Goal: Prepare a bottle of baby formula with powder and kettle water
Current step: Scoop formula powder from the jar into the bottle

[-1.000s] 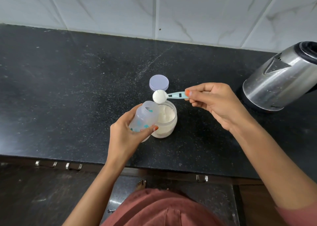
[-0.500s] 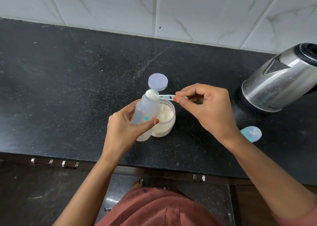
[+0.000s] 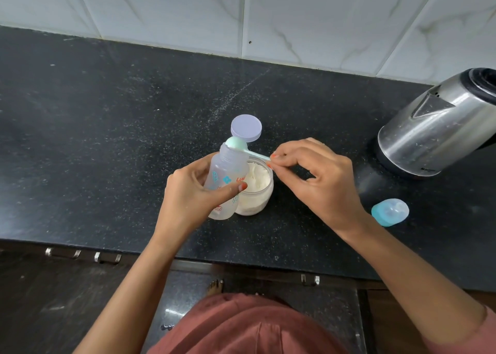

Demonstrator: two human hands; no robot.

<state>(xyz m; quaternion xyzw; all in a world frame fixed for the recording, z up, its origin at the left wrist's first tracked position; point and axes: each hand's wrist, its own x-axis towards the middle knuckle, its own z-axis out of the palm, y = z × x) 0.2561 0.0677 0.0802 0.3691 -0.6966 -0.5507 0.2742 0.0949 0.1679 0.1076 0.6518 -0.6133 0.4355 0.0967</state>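
One view is given. The counter (image 3: pixel 107 138) is looked down on from the person's head, toward its back edge. The left hand (image 3: pixel 188 195) and right hand (image 3: pixel 322 181) are seen close below.

A second ago the scoop (image 3: pixel 236 144) was held heaped and bowl-up over the jar (image 3: pixel 258 192); now it lies turned over on the mouth of the bottle (image 3: pixel 228 169), just left of the jar, with its back showing and no powder heap visible. The right hand (image 3: pixel 319 181) has moved in toward the jar and rolled at the wrist. A blue cap (image 3: pixel 390 211), well right of the jar, has come into view.
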